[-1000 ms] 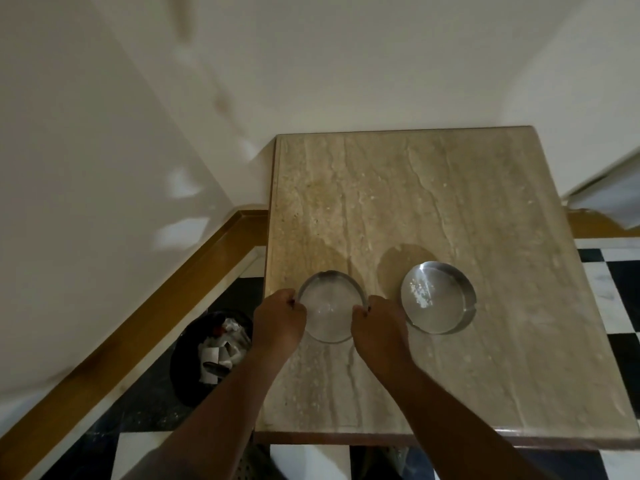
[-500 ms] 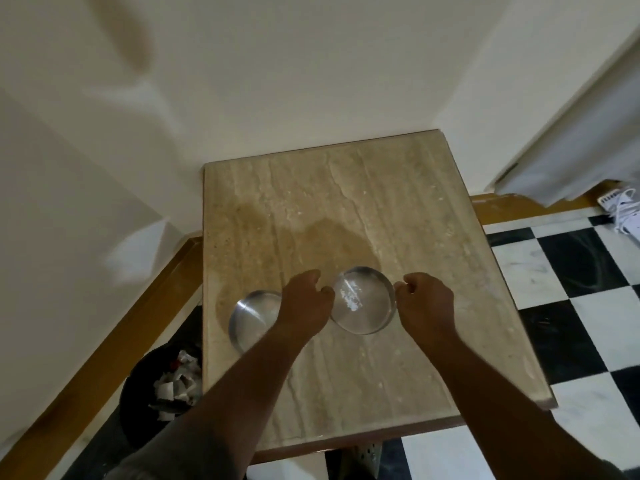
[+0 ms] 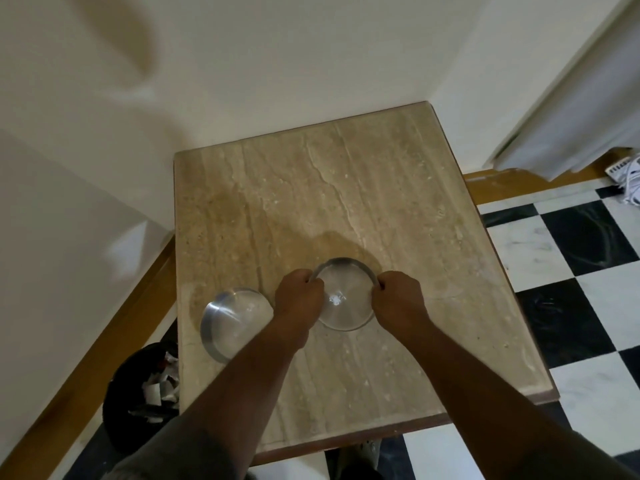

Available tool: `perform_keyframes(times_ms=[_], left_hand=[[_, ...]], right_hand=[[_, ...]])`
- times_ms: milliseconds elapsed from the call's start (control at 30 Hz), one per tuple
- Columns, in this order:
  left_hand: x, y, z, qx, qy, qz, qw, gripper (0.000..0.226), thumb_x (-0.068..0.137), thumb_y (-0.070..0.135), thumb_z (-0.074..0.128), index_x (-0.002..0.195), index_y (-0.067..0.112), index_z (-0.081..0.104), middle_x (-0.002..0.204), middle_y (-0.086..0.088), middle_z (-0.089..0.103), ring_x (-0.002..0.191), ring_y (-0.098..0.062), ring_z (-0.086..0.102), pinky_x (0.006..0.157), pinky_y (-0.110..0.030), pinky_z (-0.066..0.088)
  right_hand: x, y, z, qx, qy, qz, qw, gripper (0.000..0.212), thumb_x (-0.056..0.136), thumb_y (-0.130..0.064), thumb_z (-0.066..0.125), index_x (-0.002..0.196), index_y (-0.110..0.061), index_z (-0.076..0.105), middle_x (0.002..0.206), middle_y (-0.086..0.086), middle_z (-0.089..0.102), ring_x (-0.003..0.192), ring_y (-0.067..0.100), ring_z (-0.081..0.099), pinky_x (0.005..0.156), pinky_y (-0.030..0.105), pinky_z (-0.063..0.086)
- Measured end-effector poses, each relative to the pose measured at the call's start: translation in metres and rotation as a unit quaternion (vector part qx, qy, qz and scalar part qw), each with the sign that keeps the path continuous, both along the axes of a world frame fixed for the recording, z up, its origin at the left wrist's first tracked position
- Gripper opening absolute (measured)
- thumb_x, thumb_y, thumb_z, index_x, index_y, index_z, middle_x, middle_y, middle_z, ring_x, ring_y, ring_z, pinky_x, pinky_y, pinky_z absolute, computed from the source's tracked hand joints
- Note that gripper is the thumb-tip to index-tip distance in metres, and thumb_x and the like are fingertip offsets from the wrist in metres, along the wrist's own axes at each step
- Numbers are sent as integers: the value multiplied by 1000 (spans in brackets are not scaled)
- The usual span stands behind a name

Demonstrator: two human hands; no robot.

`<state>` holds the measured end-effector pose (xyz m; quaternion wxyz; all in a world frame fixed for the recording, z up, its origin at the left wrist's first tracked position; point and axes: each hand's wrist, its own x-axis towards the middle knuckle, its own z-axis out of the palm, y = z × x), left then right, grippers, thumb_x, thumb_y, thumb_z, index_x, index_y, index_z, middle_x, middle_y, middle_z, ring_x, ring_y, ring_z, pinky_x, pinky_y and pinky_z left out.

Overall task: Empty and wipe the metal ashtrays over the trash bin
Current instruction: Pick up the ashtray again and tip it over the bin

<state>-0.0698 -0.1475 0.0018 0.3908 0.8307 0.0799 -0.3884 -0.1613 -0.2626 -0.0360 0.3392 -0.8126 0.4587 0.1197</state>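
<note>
Two round metal ashtrays sit on a beige marble table (image 3: pixel 346 188). The right ashtray (image 3: pixel 346 296) holds a small patch of white ash near its middle. My left hand (image 3: pixel 299 299) grips its left rim and my right hand (image 3: pixel 398 299) grips its right rim. The left ashtray (image 3: pixel 232 323) stands alone near the table's left edge, with nothing touching it. A black trash bin (image 3: pixel 138 400) with crumpled white paper inside stands on the floor below that left edge.
Cream walls close in behind and to the left of the table. A wooden skirting board (image 3: pixel 104 344) runs along the floor. Black and white checkered tiles (image 3: pixel 571 258) lie to the right, with a white cable (image 3: pixel 628 178) at the far right.
Both hands left the left ashtray and moved right to the other one. They have now closed on its two sides. The camera view shifted to the right.
</note>
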Motion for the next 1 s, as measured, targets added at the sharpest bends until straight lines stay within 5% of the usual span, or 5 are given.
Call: perform_keyframes(times_ms=[233, 333, 533, 800, 1000], left_hand=[[10, 11, 21, -31, 42, 81, 995, 19, 94, 13, 50, 95, 15, 69, 97, -7, 69, 84, -23, 63, 91, -50, 56], [22, 35, 41, -50, 59, 86, 993, 27, 96, 12, 49, 118, 3, 62, 102, -11, 60, 91, -27, 58, 94, -51, 55], [57, 109, 70, -69, 97, 209, 971, 20, 92, 14, 57, 107, 7, 68, 110, -15, 66, 102, -31, 61, 80, -44, 56], [91, 258, 95, -65, 26, 266, 961, 34, 93, 25, 53, 117, 3, 63, 109, -15, 67, 99, -32, 66, 90, -53, 58], [96, 348, 86, -18, 51, 346, 937, 19, 92, 25, 61, 100, 8, 66, 92, -11, 65, 90, -30, 65, 94, -49, 57]], right_hand=[[5, 13, 14, -27, -1, 31, 999, 20, 92, -10, 46, 90, -4, 64, 92, 11, 64, 74, 17, 53, 61, 24, 38], [19, 26, 34, -19, -12, 49, 999, 17, 91, -10, 46, 81, -8, 59, 81, 7, 58, 66, 15, 51, 53, 21, 34], [66, 82, 68, -50, -48, 135, 988, 24, 87, -11, 49, 64, -9, 50, 59, -4, 40, 51, 5, 38, 43, 18, 23], [134, 218, 98, -25, -86, 249, 964, 18, 88, -12, 46, 75, -7, 58, 75, 5, 54, 69, 21, 51, 58, 27, 35], [158, 307, 83, 2, -63, 302, 951, 17, 87, -12, 50, 89, -4, 65, 85, 9, 66, 77, 20, 63, 60, 23, 45]])
